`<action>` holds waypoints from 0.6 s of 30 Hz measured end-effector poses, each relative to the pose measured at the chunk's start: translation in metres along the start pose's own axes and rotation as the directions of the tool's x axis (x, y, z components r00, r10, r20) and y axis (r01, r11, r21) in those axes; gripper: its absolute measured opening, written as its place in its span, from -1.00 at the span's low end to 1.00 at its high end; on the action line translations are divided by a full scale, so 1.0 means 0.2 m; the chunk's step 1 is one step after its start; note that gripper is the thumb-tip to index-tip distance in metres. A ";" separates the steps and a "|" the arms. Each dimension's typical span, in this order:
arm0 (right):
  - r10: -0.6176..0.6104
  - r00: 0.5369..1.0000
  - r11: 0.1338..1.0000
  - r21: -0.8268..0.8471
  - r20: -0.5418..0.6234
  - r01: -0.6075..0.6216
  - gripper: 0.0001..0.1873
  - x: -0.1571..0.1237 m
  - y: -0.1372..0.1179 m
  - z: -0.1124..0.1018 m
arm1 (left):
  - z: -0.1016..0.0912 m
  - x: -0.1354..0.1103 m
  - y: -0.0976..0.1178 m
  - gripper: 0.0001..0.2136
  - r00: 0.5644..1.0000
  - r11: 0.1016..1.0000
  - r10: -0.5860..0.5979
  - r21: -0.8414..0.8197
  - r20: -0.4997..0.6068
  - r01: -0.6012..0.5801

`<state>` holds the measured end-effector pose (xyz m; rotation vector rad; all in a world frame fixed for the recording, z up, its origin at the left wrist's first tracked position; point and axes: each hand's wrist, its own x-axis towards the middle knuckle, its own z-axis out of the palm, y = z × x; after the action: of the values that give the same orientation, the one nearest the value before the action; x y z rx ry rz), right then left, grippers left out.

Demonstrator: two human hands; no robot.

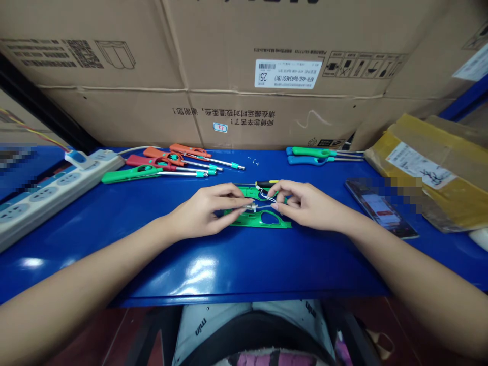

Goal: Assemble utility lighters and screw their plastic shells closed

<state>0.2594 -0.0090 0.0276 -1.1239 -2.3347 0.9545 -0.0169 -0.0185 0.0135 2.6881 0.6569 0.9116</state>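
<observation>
My left hand (pixel 215 209) pinches a small metal fitting (pixel 251 207) between thumb and fingers. From it a thin pale tube (pixel 264 206) runs toward my right hand (pixel 297 203), whose closed thumb and finger grip its end and a thin white wire (pixel 263 194). Under my hands lie two green lighter casing halves; the nearer casing half (pixel 253 219) shows its trigger opening, and the farther casing half (pixel 249 192) is partly covered by my fingers. Just behind them rests a screwdriver (pixel 263 183) with a black and yellow handle.
Several orange, red and green lighters (pixel 152 173) lie at the back left, beside a white power strip (pixel 49 188). Green and blue lighters (pixel 310 155) lie at the back right. A phone (pixel 381 206) and a yellow-taped parcel (pixel 430 168) are at right. Cardboard boxes (pixel 229 112) stand behind the blue table (pixel 244 269).
</observation>
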 end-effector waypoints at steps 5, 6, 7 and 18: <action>0.034 0.999 0.999 -0.035 0.006 -0.033 -0.76 0.00 -0.02 -0.02 | -0.01 0.00 0.00 -0.72 0.995 0.993 0.002 -0.115 0.099 0.010; 0.037 0.999 0.998 -0.042 0.011 -0.036 -0.76 0.00 -0.03 -0.02 | -0.01 0.00 -0.01 -0.72 0.993 0.991 0.009 -0.131 0.120 0.007; 0.037 0.999 0.998 -0.052 0.019 -0.036 -0.76 0.00 -0.03 -0.02 | -0.01 0.00 -0.02 -0.72 0.990 0.990 0.017 -0.144 0.140 0.003; -0.068 0.996 0.987 -0.142 0.060 0.076 -0.82 0.00 -0.02 0.03 | -0.03 0.01 -0.04 -0.69 0.971 0.991 0.019 -0.135 0.239 0.014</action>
<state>0.2539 -0.0127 0.0263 -1.0709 -2.5052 0.8110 -0.0221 -0.0103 0.0158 2.6194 0.5191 0.5935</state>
